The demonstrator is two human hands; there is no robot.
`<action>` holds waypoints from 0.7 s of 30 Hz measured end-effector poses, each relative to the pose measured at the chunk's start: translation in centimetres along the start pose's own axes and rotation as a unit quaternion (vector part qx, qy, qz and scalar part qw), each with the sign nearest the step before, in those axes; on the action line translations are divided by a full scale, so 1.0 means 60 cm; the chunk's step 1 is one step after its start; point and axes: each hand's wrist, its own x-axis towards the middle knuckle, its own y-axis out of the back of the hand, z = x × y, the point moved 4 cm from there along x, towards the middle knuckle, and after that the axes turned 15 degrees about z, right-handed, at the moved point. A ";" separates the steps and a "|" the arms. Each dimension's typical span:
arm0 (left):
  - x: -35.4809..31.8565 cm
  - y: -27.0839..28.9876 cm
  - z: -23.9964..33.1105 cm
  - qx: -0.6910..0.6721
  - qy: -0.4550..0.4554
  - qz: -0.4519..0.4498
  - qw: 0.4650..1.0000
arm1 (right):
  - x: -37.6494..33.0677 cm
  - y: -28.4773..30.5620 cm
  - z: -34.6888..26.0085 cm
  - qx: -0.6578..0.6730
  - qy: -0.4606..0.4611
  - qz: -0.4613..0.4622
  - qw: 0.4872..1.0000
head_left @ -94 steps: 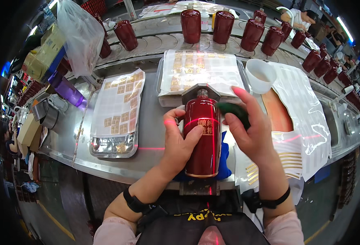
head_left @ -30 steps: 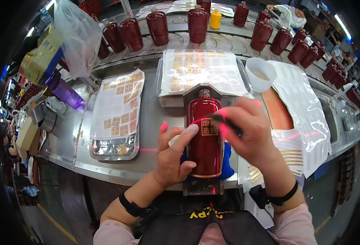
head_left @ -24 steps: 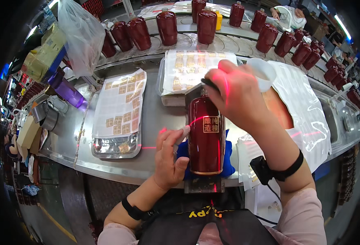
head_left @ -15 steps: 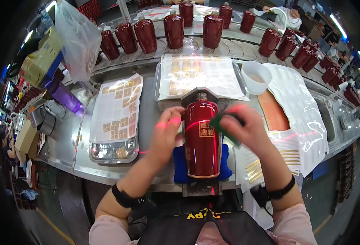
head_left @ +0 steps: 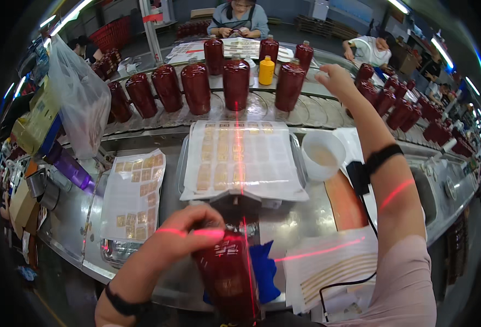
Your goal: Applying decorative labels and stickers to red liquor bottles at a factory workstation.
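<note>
A dark red glazed bottle [head_left: 227, 275] stands tilted at the near edge of the bench, close to my body. My left hand [head_left: 191, 231] is closed around its top, so the neck is mostly hidden. Behind and beside the bottle a blue cloth [head_left: 265, 272] lies on the bench. My right arm stretches far forward over the bench. At its end my right hand [head_left: 336, 82] has loosely spread fingers and nothing visible in them. It hovers right of a dark red bottle [head_left: 290, 87] on the conveyor, apart from it.
A curved conveyor [head_left: 317, 111] carries several red bottles and a yellow bottle [head_left: 266, 71]. Gold label sheets lie on a centre tray [head_left: 300, 158] and a left tray [head_left: 112, 253]. A white tub [head_left: 322, 155] stands right of centre. Gold strips [head_left: 333, 278] lie nearer. Co-workers sit beyond.
My right hand has left the bottle and reached forward to the conveyor; its green pad no longer shows. My left hand has moved onto the bottle's top, and the bottle has come nearer and tilted.
</note>
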 end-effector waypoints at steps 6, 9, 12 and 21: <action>-0.135 0.059 0.049 0.131 -0.208 0.163 0.956 | 0.112 -0.153 0.056 -0.224 -0.063 -0.146 0.961; -0.251 0.086 0.035 0.187 -0.183 0.326 0.908 | 0.045 -0.125 0.010 0.075 -0.036 -0.119 0.989; -0.388 0.120 0.013 0.207 -0.223 0.495 0.814 | -0.122 -0.059 -0.068 0.210 0.065 -0.101 0.970; -0.714 0.281 -0.212 0.355 -0.056 0.735 0.575 | -0.499 0.067 -0.348 0.282 0.135 -0.266 0.912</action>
